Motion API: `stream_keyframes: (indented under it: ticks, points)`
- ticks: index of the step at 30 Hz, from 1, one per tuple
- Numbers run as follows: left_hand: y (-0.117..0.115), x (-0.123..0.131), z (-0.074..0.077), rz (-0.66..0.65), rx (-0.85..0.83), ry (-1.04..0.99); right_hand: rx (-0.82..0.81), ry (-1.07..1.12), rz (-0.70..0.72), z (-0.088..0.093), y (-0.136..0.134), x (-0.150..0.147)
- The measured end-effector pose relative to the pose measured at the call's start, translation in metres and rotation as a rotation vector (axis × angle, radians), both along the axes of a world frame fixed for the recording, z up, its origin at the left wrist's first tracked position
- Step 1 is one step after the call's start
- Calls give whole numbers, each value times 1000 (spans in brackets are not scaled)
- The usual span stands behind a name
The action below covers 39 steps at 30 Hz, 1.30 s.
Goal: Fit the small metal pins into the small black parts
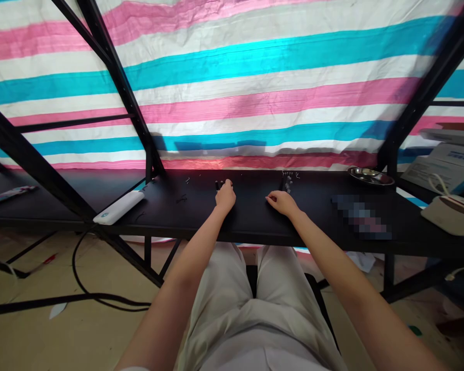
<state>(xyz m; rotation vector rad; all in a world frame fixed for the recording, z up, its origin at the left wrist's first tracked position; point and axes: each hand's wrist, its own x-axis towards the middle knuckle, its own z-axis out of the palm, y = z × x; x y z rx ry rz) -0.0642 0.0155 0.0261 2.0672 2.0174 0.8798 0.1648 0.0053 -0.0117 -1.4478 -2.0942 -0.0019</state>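
Observation:
My left hand (226, 198) is over the middle of the black table, its fingers curled around small black pieces (217, 185) whose kind is too small to make out. To its right, my right hand (283, 203) rests low over the tabletop with thumb and fingertips pinched together. Whatever is between those fingertips, if anything, cannot be seen. Just behind the right hand lies a cluster of small grey and pale parts (288, 181), next to a dark strip. A few tiny pale bits (187, 180) are scattered left of my left hand.
A white oblong device (119, 207) lies at the left by a black metal post (119, 87). On the right are a shiny metal dish (370, 176), a blurred-out flat item (361, 217) and a beige box with a cable (450, 212). Striped sheeting (263, 98) hangs behind the table.

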Motion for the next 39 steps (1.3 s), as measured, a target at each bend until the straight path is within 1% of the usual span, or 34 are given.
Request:
stream_keyframes:
  ticks: [2,4,6,9,11,14,20,26,30,34,39]
  points:
    - [3,3,-4,-85,36,-65,-5,-8,9,-1,1,0]
    - [5,9,-9,-203,55,-193,0,-3,18,-2,1,0]
    - [7,20,-12,-317,43,-382,22,26,27,-2,2,0]
    - [6,37,-17,-457,-19,-676,86,89,53,-2,0,-3]
    - [3,45,-19,-527,-72,-816,123,114,68,0,-3,-5]
    - [-3,50,-21,-584,-142,-923,145,135,74,4,-8,-9]
    - [-12,47,-20,-653,-207,-950,123,163,50,10,-15,-13]
    - [-14,46,-19,-682,-193,-947,138,215,73,10,-15,-13]
    - [-14,45,-20,-669,-181,-937,143,267,111,9,-15,-14]
    - [-14,45,-21,-643,-189,-939,151,365,144,9,-11,-15]
    - [-11,47,-25,-582,-169,-891,99,466,140,10,-9,-17]
